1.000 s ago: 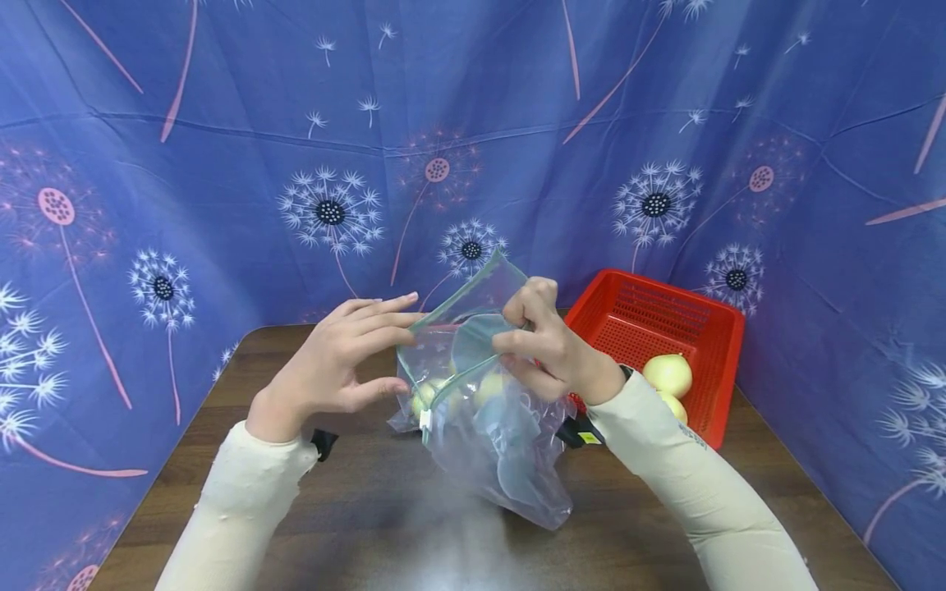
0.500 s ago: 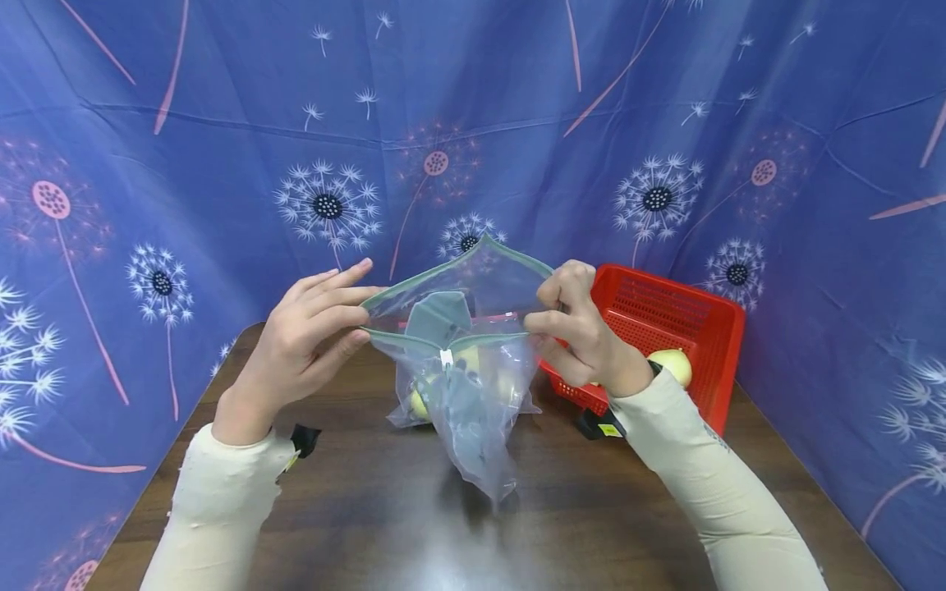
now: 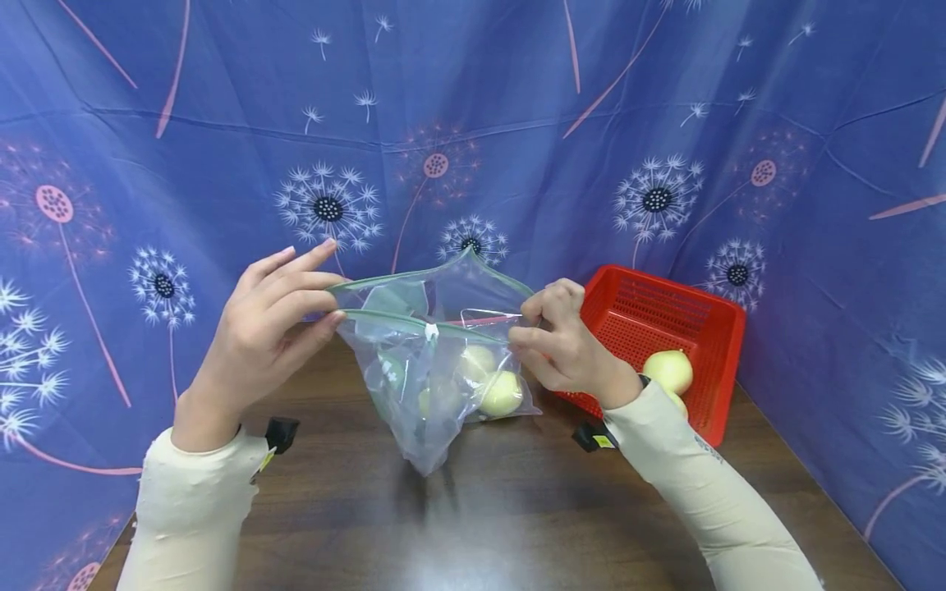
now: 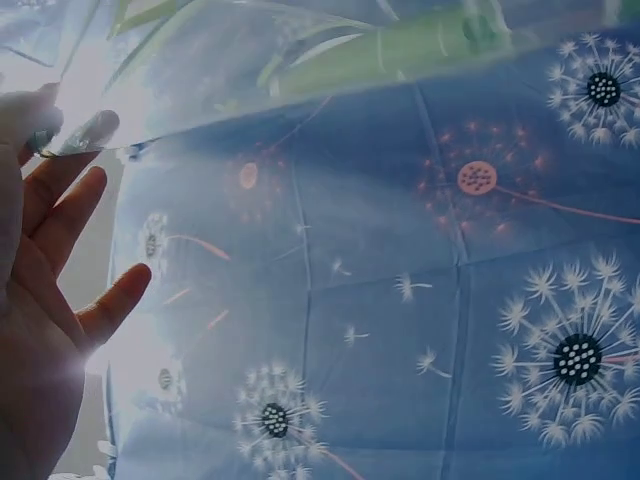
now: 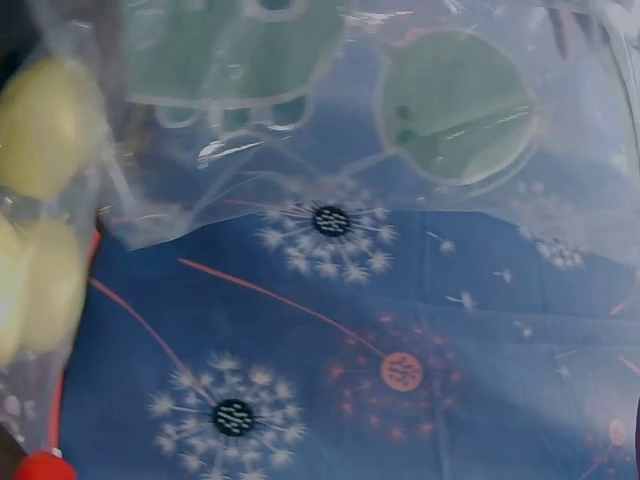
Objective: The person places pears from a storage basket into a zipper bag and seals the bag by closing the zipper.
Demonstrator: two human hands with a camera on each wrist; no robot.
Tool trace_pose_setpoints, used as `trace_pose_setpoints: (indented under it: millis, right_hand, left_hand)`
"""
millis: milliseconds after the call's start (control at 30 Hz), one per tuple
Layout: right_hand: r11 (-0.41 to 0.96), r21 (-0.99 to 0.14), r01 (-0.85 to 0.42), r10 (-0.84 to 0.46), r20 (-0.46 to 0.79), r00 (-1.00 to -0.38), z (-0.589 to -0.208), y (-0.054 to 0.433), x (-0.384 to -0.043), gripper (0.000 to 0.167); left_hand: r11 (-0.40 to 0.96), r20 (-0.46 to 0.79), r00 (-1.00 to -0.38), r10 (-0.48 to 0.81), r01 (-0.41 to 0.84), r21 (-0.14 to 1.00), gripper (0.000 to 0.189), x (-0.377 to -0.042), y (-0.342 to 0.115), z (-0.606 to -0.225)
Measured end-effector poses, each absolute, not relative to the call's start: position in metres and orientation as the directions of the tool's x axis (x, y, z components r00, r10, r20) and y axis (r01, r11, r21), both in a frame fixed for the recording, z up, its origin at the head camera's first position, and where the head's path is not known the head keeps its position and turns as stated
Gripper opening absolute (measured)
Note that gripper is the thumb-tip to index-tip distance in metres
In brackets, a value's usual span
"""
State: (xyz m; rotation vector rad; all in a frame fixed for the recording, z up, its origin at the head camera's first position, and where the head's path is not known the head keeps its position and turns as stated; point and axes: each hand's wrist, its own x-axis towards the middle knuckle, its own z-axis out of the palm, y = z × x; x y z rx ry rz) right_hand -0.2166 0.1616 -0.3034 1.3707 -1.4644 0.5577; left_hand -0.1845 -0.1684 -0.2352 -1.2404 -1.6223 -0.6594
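Observation:
A clear zip bag (image 3: 402, 382) with a green rim, a white slider and green printed shapes hangs over the table, its mouth spread. At the left corner of that mouth, my left hand (image 3: 251, 336) pinches the rim between thumb and fingers, other fingers raised. My right hand (image 3: 557, 341) grips the rim's right end with curled fingers. Behind it, a second clear bag (image 3: 529, 405) with a red zip line holds several pale yellow-green fruits (image 3: 501, 394). In the right wrist view the printed bag (image 5: 455, 105) shows close up, without my hand.
A red plastic basket (image 3: 727, 361) with a few pale yellow-green round fruits (image 3: 668, 371) stands at the right behind my right forearm. Beneath lies a dark wooden table (image 3: 532, 509). Blue dandelion-patterned cloth (image 3: 562, 189) hangs at the back and sides.
My left hand has moved left and now pinches the bag's corner. The mouth has stretched wider and the bag has shifted left, uncovering more of the fruit bag behind.

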Motion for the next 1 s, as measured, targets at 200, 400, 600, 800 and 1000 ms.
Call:
trace_pose_setpoints:
  millis: [200, 400, 600, 800, 1000]
  right_hand:
    - [0.267, 0.275, -0.924, -0.493, 0.862, 0.114, -0.324, 0.156, -0.221, 0.016]
    - [0.295, 0.233, -0.927, -0.537, 0.842, 0.041, -0.346, 0.147, -0.224, 0.016]
    - [0.319, 0.161, -0.934, -0.635, 0.768, -0.084, -0.372, 0.139, -0.228, 0.022]
    - [0.366, 0.122, -0.923, -0.750, 0.626, -0.214, -0.403, 0.132, -0.226, 0.030]
    - [0.438, 0.100, -0.894, -0.808, 0.479, -0.342, -0.433, 0.126, -0.219, 0.041]
  left_hand:
    - [0.352, 0.919, -0.014, 0.395, 0.926, -0.138, 0.037, -0.178, -0.169, -0.228]
    - [0.336, 0.895, 0.016, 0.446, 0.923, -0.185, 0.031, -0.176, -0.168, -0.225]
    - [0.348, 0.833, -0.034, 0.553, 0.917, -0.194, 0.031, -0.179, -0.170, -0.230]
    - [0.375, 0.740, -0.108, 0.664, 0.904, -0.205, 0.026, -0.185, -0.170, -0.248]
    - [0.375, 0.696, -0.128, 0.706, 0.901, -0.215, 0.002, -0.194, -0.161, -0.278]
